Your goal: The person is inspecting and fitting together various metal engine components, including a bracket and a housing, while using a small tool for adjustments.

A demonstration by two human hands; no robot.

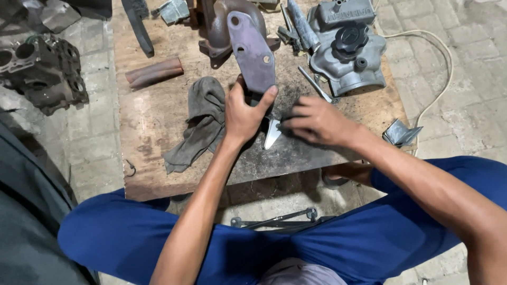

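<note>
**Hold the metal plate steady while the other hand works**

The left hand (244, 113) grips the bottom of a flat grey metal plate (252, 53), fingers closed around it, standing it up near the middle of the wooden board (153, 113). It is best to keep that grip firm so the plate does not tip. The right hand (317, 121) presses down beside a small shiny pointed piece (272, 133); I cannot tell if its fingers hold anything. The plate is dull, purplish-grey, with round holes. A grey rag (200, 124) lies just left of it.
</note>
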